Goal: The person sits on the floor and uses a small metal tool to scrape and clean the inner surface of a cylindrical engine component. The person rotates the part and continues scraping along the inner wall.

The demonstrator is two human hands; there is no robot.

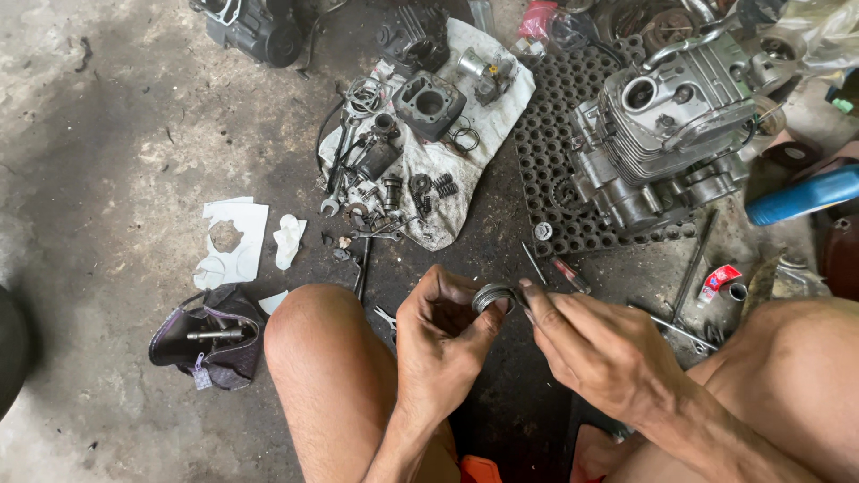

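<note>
Both hands pinch a small metal ring between them, low centre of the frame.

Left hand (440, 335) clamps the ring (493, 296) by thumb and fingers; right hand (595, 344) closes its fingertips on the rim; it looks light, stiff, probably oily and slippery, so best held by its edge; engine (667, 134) stands upper right on the floor (107, 116).
</note>
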